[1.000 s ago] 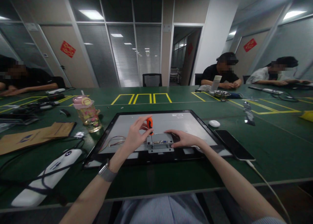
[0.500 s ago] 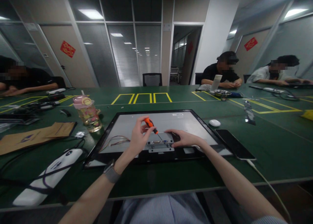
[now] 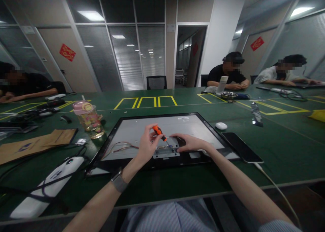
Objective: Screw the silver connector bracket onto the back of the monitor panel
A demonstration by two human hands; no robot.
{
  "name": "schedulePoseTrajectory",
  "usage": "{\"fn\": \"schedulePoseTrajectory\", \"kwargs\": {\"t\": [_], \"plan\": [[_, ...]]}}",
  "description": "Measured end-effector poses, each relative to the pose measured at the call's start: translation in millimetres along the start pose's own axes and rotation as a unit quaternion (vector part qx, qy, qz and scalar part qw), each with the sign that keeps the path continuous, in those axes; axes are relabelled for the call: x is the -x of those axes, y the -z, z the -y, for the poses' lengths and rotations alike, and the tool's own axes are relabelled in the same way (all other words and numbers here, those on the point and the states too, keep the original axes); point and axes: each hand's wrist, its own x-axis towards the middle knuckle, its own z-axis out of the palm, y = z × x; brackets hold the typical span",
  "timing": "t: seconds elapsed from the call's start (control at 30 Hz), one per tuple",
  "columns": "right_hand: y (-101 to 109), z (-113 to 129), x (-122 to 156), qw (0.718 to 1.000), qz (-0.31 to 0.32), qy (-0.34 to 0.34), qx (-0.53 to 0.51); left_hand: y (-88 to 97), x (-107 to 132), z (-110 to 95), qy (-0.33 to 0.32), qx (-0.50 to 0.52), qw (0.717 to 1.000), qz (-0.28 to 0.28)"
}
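On the left of the table [image 3: 142, 188] lies a long white bar [image 3: 54, 181] with a black cord across it. A brown paper bag [image 3: 27, 146] is behind it, and a pink cup [image 3: 87, 118] stands to the right of the bag. Next comes the left hand [image 3: 146, 146], with its fingers and thumb pinched tight on the orange and black screwdriver [image 3: 159, 133]. That arm reaches up and to the right. The screwdriver leans, its tip pointing down and right at the small metal box [image 3: 166, 151]; I can't tell if it touches. The box sits on the near part of the big flat screen [image 3: 149, 125]. The right hand [image 3: 191, 143] is curled around the box's right end, thumb near and fingers far. Its arm slants in from the right. Beside the screen lies a black phone [image 3: 242, 147].
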Motion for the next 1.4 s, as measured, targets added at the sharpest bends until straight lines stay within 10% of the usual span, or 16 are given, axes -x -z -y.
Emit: {"fn": "schedulePoseTrajectory", "kwargs": {"t": [0.83,1.4], "plan": [[-2,-2,0,1.0,-0.016,0.018,-0.007,-12.7,-46,-43,-0.095,-0.095,0.984,0.12],[-2,-4,-2,1.0,-0.011,0.008,-0.001,-6.1,-40,-25,0.018,0.09,0.987,0.133]]}}
